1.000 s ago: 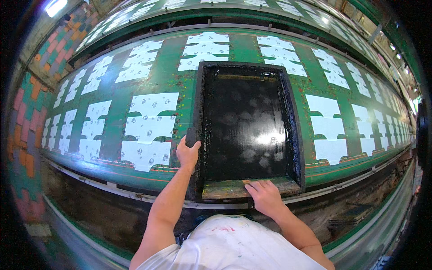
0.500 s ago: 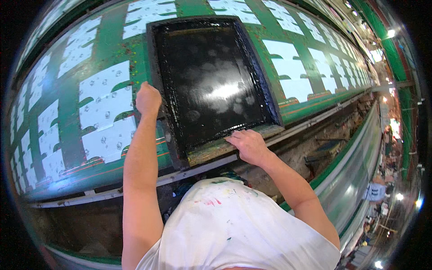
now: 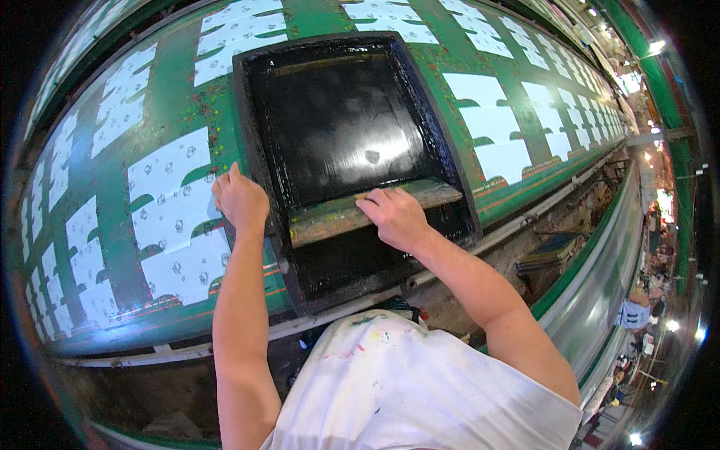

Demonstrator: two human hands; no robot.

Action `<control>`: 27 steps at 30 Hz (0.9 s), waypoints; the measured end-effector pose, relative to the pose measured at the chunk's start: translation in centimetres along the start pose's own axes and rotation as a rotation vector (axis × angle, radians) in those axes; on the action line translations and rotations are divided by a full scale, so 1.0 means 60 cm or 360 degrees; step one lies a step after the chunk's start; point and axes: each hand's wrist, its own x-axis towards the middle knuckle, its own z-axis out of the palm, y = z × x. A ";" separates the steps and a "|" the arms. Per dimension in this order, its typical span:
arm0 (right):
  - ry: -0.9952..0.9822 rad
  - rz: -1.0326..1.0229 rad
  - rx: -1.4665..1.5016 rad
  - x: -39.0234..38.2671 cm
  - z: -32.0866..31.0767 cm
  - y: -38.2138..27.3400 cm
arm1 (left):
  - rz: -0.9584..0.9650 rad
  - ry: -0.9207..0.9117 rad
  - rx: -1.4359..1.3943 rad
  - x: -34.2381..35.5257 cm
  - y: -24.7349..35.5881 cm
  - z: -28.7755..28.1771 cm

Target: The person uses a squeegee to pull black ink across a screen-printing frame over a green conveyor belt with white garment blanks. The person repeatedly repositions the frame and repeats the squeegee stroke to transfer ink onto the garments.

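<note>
Spanning the frame (image 3: 255, 135), the squeegee (image 3: 330, 220) was clasped by the right hand (image 3: 395, 217); the left hand (image 3: 242, 199) was curled, contents undiscernible

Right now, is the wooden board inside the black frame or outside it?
Inside: the black frame runs all around the wooden board.
</note>
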 end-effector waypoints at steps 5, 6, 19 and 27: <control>0.0070 -0.0068 -0.0048 0.166 0.026 0.109 | -0.0065 -0.0064 -0.0045 -0.001 0.000 -0.001; 0.0071 -0.0076 -0.0048 0.199 0.030 0.131 | -0.0048 -0.0038 -0.0046 -0.003 -0.001 0.000; -0.0305 0.0027 -0.0217 0.588 0.052 0.365 | -0.0016 0.0081 -0.0012 -0.007 0.003 -0.004; -0.0163 -0.0011 -0.0276 0.598 0.060 0.385 | 0.0044 0.0069 -0.0031 -0.008 -0.006 -0.004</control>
